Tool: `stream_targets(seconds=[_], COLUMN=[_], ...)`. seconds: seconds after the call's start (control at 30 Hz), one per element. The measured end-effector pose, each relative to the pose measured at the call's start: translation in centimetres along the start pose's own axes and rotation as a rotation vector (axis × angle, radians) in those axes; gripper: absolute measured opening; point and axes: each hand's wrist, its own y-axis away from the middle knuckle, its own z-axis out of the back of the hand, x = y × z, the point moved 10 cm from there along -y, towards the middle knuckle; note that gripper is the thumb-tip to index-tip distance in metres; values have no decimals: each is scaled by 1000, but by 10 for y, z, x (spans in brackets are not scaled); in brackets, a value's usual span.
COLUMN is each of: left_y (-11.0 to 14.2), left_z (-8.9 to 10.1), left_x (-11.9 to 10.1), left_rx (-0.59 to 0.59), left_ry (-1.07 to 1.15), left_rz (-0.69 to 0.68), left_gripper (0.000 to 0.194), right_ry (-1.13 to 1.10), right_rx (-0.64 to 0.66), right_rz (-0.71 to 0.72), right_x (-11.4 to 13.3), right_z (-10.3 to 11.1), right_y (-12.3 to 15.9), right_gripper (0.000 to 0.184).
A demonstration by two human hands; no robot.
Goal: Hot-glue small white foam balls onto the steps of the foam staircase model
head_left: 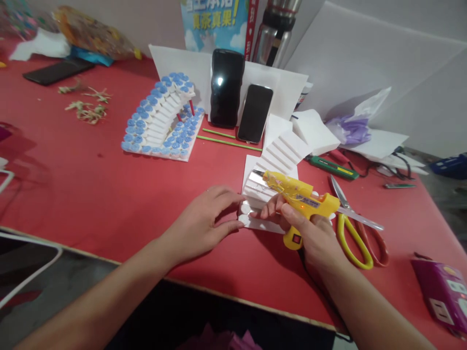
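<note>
My right hand (310, 228) is wrapped round a yellow hot glue gun (292, 189), its nozzle pointing left and a clear glue stick out of its back. A finger of this hand reaches toward two small white discs (245, 209) on the corner of a white base board (264, 224). My left hand (207, 218) has its thumb and index finger against these discs at the board's left edge, one on either side. A white model staircase (282, 151) rises from the board, partly hidden by the glue gun and my right hand.
Left of the board stands a similar staircase model (160, 116) covered with blue-and-white discs. Two phones (226, 87) lean against white board behind. Scissors (352, 233), a green cutter (333, 167) and a purple box (441, 291) lie right. Green sticks (229, 142) and knotted twine (87, 112) lie farther back.
</note>
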Motion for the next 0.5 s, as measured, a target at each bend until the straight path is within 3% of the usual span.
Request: stream_targets(seconds=[0.23,0.5], left_y=[2,0], left_z=[5,2], left_x=[5,-1], left_rx=[-14,21], left_ry=[32,7], left_rz=[98,55], left_gripper=[39,41], right_ry=[-58,-54], right_rx=[-25,-42], right_rz=[-2,-12], right_x=[1,-6], right_z=[1,3], right_y=[0,0], right_gripper=[15,12])
